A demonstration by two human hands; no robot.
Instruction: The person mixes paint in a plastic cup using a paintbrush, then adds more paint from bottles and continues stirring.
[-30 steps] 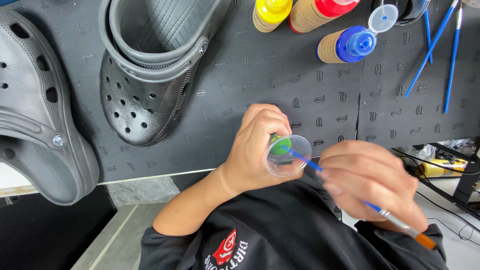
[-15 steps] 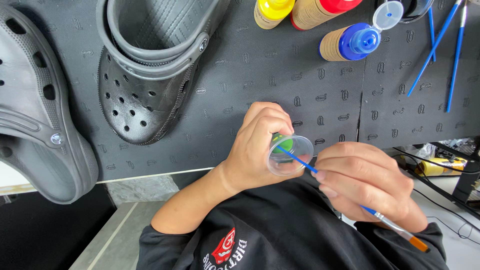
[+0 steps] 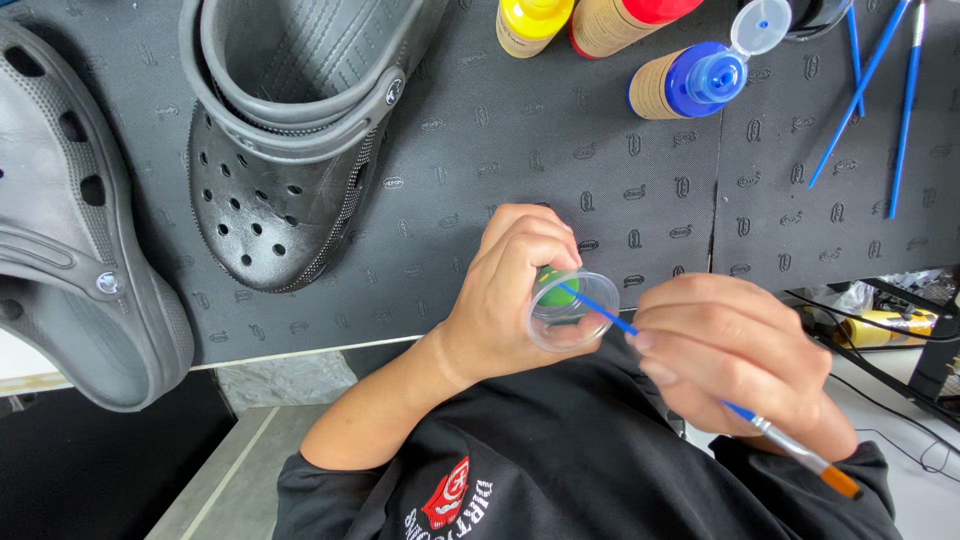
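My left hand [image 3: 515,285] grips a small clear plastic cup [image 3: 565,312] with green paint at its bottom, tilted toward me over the mat's near edge. My right hand [image 3: 735,360] holds a thin blue paintbrush [image 3: 700,385]; its tip reaches into the cup and touches the green paint. The brush's orange end sticks out past my right hand toward the lower right. Both hands hover above my black shirt.
Two dark grey perforated clogs [image 3: 290,150] [image 3: 70,210] lie on the black mat [image 3: 640,200]. Yellow [image 3: 530,20], red [image 3: 630,18] and open blue [image 3: 690,80] paint bottles stand at the top. Two spare blue brushes [image 3: 880,90] lie at the right. Cables run at the lower right.
The brush tip has shifted slightly inside the cup, and my right hand has moved a little to the right. The left hand keeps the cup in the same place.
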